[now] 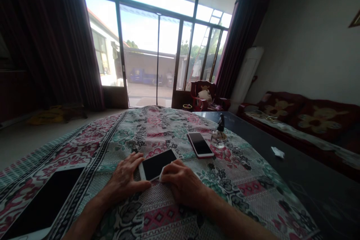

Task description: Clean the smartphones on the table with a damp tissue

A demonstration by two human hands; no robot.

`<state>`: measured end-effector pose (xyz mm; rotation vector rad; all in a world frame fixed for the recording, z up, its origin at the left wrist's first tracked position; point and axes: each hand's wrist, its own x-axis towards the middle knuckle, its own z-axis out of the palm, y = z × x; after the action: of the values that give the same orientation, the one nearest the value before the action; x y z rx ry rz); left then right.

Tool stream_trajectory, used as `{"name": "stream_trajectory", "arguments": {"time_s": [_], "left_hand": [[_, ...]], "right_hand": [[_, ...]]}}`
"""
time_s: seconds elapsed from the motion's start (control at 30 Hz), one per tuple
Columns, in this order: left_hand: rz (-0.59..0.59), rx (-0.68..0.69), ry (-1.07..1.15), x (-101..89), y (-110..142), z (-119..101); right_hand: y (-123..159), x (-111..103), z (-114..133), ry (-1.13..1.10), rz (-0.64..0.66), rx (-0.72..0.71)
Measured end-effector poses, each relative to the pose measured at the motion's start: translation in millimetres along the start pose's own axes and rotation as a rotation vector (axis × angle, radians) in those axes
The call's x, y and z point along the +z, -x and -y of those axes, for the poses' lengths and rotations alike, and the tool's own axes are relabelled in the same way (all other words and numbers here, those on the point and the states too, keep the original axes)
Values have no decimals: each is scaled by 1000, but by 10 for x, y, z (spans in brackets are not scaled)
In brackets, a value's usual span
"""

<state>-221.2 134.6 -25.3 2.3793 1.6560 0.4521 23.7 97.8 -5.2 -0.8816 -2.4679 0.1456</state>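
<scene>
A white smartphone [157, 165] with a dark screen lies face up on the patterned tablecloth. My left hand [126, 174] grips its left end, fingers at the far corner and thumb along the near edge. My right hand [182, 182] is closed in a pinch on a small white wipe [161, 173], pressed against the phone's near right part; most of the wipe is hidden by the fingers. Beyond it lies a second phone [200, 144], with a clear pump bottle [218, 137] with a black top standing beside it. A white tablet [46, 202] rests at the left.
The floral tablecloth [157, 217] covers the near table. Along the right runs a dark tabletop [298, 176] with a crumpled white tissue [278, 152] on it. A red sofa [317, 116], an armchair [204, 93] and glass doors [149, 56] stand farther back.
</scene>
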Motion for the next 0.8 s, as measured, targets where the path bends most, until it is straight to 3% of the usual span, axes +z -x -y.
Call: {"name": "stream_trajectory", "arguments": {"time_s": [0.07,0.2,0.33,0.43,0.6,0.67,0.8], "left_hand": [[-6,4,0,9,0,13],[-7,17,10,18,0,45],[21,29,36,-5,1,53],[53,19,42,-40,-2,42],[121,3,39,-99,3,22],[131,5,51,-114,11,20],[129,18,85,-127,24,22]], "right_hand": [[5,1,-4,-21,-40,6],[-25,6,-160,20,-167,148],[-99,48,-231,69,-101,208],[-146,95,-108,62,-33,148],[-159,124,154,-116,37,-72],[-152,108,143,-155,-36,-67],[-155,82,-44,-30,-210,133]]}}
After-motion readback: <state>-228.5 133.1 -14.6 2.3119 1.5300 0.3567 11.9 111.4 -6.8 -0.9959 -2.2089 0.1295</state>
